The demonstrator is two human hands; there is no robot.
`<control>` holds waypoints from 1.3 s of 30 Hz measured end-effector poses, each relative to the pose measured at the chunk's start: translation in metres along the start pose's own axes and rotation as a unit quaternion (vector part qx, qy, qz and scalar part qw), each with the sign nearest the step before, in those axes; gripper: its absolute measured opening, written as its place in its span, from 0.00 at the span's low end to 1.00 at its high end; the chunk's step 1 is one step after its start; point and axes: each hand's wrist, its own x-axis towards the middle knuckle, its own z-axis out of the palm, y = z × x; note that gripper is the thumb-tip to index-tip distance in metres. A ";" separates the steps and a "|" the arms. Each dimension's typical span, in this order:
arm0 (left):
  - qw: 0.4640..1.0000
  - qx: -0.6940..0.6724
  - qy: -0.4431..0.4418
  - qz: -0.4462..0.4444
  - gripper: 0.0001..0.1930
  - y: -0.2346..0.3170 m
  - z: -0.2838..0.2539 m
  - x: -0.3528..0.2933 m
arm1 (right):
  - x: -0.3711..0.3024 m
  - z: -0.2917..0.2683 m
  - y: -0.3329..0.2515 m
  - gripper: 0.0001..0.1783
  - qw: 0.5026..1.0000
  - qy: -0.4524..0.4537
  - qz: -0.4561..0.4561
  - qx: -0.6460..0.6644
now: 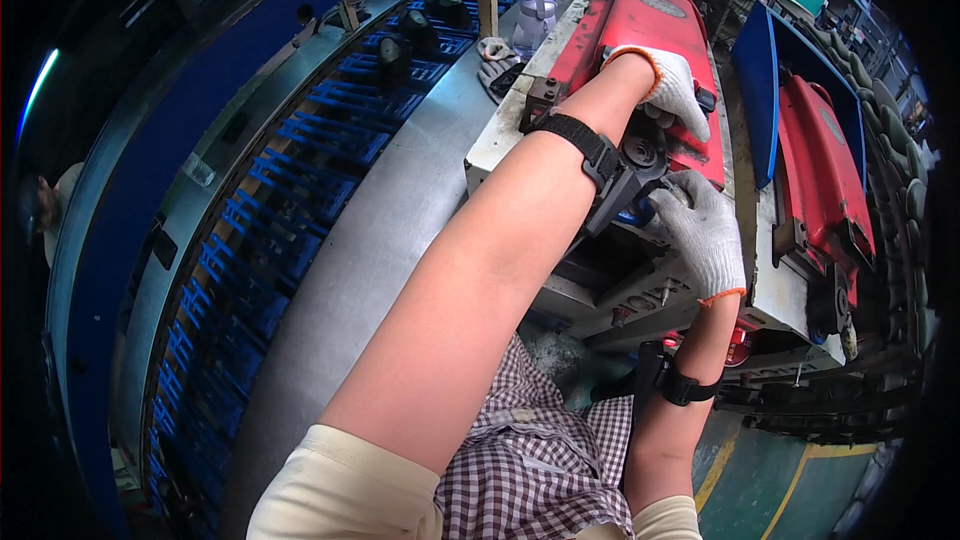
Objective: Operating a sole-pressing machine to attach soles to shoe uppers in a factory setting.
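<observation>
The oval plate [660, 5] on the red machine [645, 32] is too small to read. At the machine's near end, the gloved left hand [678, 95] curls over its top; the gloved right hand [705, 225] bends, fingers narrow, just below. I cannot tell whether either grips anything. A purple bottle [534, 20] stands at the steel worktop's [370, 200] far end, above green floor [740, 485].

The left forearm [470, 290] hides part of the red-covered machine [645, 25].
</observation>
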 end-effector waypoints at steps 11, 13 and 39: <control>1.000 0.005 -0.004 0.004 0.28 0.000 0.000 0.000 | 0.001 0.000 0.001 0.27 1.000 -0.010 0.002 -0.002; 1.000 0.005 -0.002 0.003 0.28 0.000 0.001 0.000 | 0.001 0.000 0.002 0.27 1.000 -0.006 -0.001 -0.002; 1.000 -0.003 0.010 0.024 0.27 -0.001 0.001 0.001 | 0.000 -0.002 -0.002 0.27 1.000 -0.014 0.012 -0.015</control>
